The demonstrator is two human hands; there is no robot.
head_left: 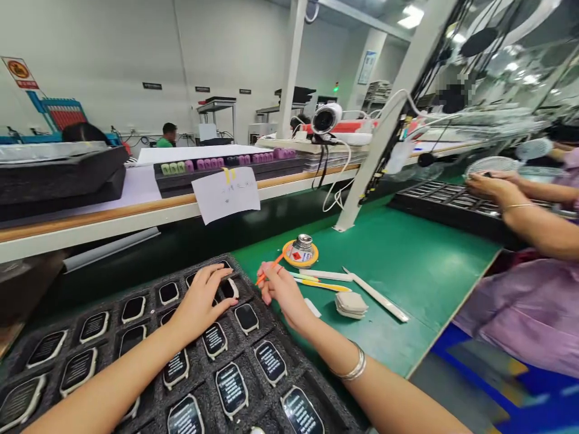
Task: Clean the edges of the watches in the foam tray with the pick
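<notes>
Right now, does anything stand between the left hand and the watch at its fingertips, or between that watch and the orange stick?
Nothing visible blocks the left hand, which curves around the watch. Between the watch and the orange stick in the right hand, only the tray edge shows.

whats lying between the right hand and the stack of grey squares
In the head view, a small white piece lies on the green table between the right hand and the stack of grey squares.
</notes>
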